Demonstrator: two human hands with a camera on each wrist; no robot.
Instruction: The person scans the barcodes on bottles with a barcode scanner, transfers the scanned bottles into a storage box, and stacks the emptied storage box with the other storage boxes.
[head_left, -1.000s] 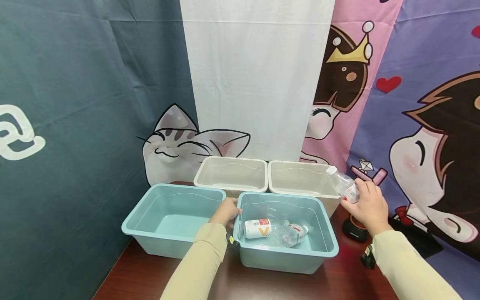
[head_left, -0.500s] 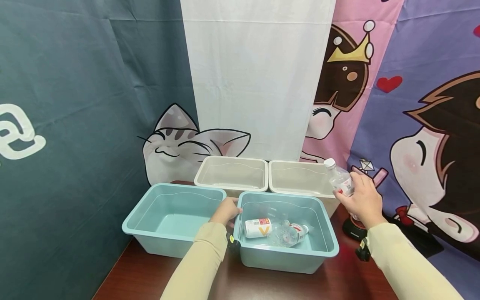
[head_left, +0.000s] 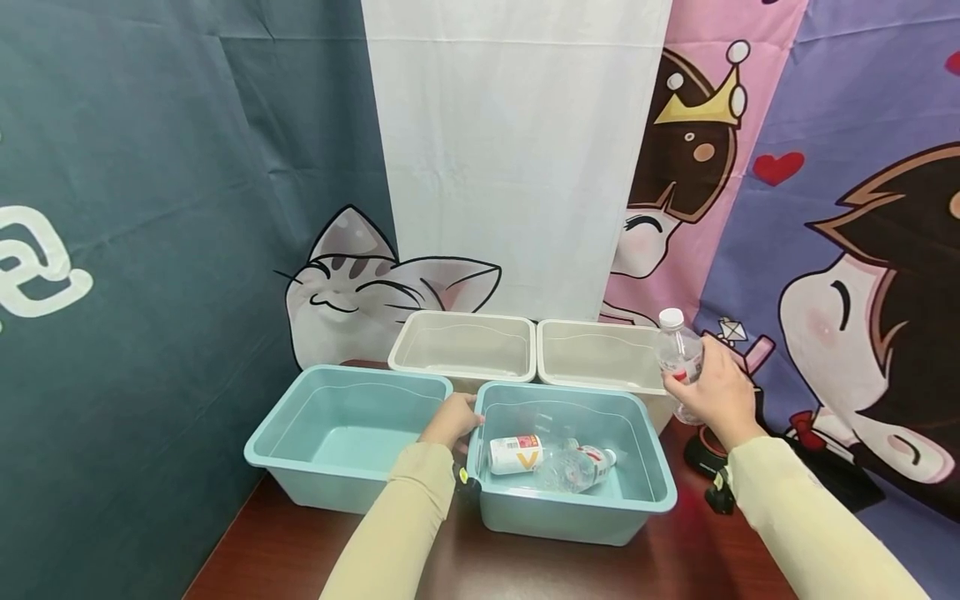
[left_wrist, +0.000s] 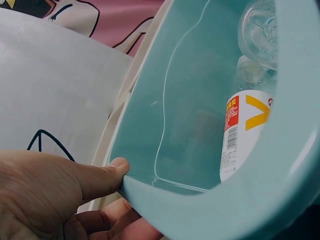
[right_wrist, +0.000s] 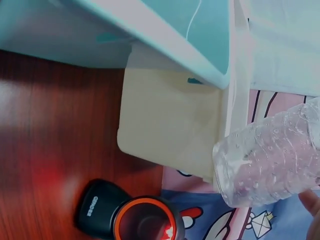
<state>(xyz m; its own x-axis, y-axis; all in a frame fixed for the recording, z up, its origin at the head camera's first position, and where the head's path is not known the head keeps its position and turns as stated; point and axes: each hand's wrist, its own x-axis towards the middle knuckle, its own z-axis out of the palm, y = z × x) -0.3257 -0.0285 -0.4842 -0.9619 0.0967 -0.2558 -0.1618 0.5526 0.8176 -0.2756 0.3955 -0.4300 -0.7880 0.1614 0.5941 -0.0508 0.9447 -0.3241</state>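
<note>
My right hand (head_left: 722,392) grips a clear plastic bottle (head_left: 677,348) with a white cap, held upright above the table beside the front right blue bin (head_left: 573,506). In the right wrist view the bottle's ribbed lower part (right_wrist: 270,155) shows; only a bit of the hand appears at the edge. My left hand (head_left: 452,422) pinches that bin's left rim. The left wrist view has the thumb (left_wrist: 102,181) on top of the rim and the other fingers below it. Inside this bin lie a white-labelled bottle (head_left: 514,455) with a yellow V and other clear bottles (head_left: 573,471).
Another blue bin (head_left: 348,477) stands to the left. Two beige bins (head_left: 465,381) (head_left: 600,385) are behind, side by side. Right of the bins, a black device (right_wrist: 102,207) with an orange-ringed round window casts red light on the brown table (head_left: 300,554). Printed curtains hang behind.
My right hand has moved slightly left and turned the bottle from tilted to upright. My left hand stays on the bin's rim.
</note>
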